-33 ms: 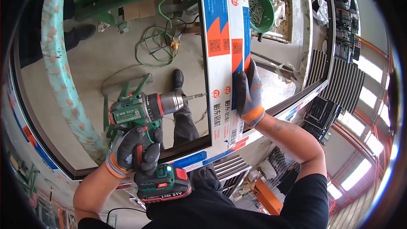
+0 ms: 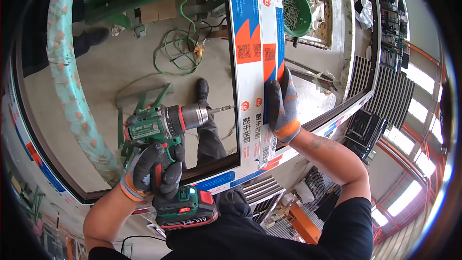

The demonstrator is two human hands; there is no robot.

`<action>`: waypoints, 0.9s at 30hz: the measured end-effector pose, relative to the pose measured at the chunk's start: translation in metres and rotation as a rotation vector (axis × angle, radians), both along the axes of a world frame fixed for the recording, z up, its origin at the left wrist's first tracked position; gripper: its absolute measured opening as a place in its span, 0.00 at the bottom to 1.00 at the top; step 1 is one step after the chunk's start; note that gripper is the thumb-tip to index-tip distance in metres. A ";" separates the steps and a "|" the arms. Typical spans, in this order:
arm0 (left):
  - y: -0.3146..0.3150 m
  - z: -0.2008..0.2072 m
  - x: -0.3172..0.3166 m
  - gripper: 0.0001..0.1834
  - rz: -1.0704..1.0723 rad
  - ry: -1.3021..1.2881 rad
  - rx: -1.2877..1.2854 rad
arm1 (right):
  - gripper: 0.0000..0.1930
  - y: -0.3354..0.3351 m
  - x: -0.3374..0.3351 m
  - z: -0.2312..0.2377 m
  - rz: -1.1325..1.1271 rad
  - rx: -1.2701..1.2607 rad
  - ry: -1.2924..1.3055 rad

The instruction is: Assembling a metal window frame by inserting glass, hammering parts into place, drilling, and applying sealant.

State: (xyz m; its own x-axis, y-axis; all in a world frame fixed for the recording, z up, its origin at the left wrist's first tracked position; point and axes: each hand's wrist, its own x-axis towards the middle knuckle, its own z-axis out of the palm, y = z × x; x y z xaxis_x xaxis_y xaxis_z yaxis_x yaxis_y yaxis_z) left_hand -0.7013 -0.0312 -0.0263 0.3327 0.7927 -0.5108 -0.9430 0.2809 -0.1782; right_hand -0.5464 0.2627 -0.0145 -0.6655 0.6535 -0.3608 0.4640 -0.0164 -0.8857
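Observation:
My left hand (image 2: 156,171), in a grey glove with an orange cuff, is closed round the handle of a green cordless drill (image 2: 149,127). The drill lies level, its long bit (image 2: 221,110) pointing right, with the tip at the dark left edge of an aluminium frame bar (image 2: 250,84). White, blue and red printed film covers that bar. My gloved right hand (image 2: 284,108) grips the bar's right side across from the bit, thumb on the film; some fingertips are hidden. Below the left hand hangs the drill's battery (image 2: 185,209).
A green bucket of screws (image 2: 297,12) stands at the upper right. A tube wrapped in patterned film (image 2: 72,77) curves down the left. Green cable (image 2: 185,58) coils on the floor by a person's dark shoe (image 2: 202,89). Another person's shoe (image 2: 96,36) shows at upper left.

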 end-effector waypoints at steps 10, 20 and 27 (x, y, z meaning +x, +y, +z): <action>0.003 0.001 -0.002 0.29 -0.041 0.127 0.030 | 0.23 -0.002 -0.003 0.007 -0.039 -0.010 0.010; 0.004 0.007 0.000 0.28 0.005 0.095 0.006 | 0.23 0.000 -0.001 0.004 0.045 0.214 -0.046; 0.003 0.006 0.002 0.27 0.068 0.028 -0.002 | 0.23 -0.012 -0.009 0.013 -0.001 0.328 -0.290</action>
